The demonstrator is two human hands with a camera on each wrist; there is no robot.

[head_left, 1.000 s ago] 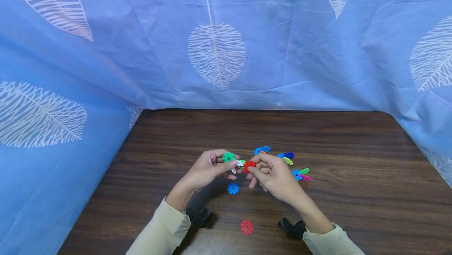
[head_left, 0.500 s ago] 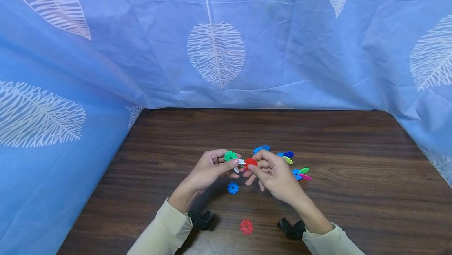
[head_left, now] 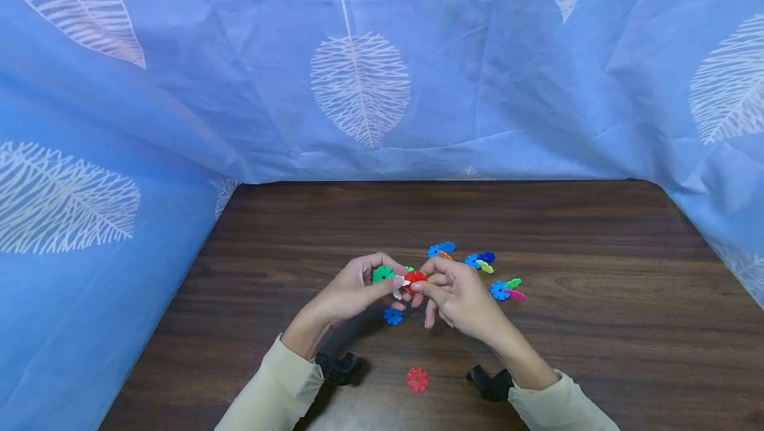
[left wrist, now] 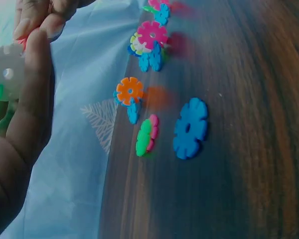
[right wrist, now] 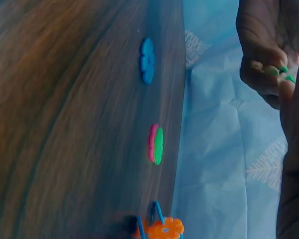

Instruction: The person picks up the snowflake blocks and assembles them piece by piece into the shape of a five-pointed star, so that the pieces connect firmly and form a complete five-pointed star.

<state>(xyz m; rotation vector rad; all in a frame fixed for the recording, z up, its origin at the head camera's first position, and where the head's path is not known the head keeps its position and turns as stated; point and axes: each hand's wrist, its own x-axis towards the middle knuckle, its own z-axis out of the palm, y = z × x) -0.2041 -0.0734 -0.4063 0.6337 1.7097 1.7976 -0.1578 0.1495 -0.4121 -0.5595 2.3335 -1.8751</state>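
Above the table my left hand (head_left: 352, 288) pinches a joined group of notched plastic discs between thumb and fingers. A green disc (head_left: 382, 274) and a white disc (left wrist: 5, 67) belong to that group. My right hand (head_left: 468, 298) pinches a red notched disc (head_left: 414, 277) by its edge, thumb on the near side. The red disc is right up against the white one, and the fingertips of both hands nearly meet. Fingers hide much of the joint. Below the hands a loose blue disc (head_left: 392, 315) lies flat on the wood.
A loose red disc (head_left: 417, 380) lies nearer the front. To the right stand joined clusters: blue with orange (head_left: 442, 249), blue with yellow (head_left: 480, 261), and blue with green and pink (head_left: 507, 290). A pink and green pair (left wrist: 147, 135) shows in the left wrist view.
My right hand has shifted slightly left with the red disc, closing up to the white disc. The green disc has dipped a little in my left hand. The table pieces stay put.
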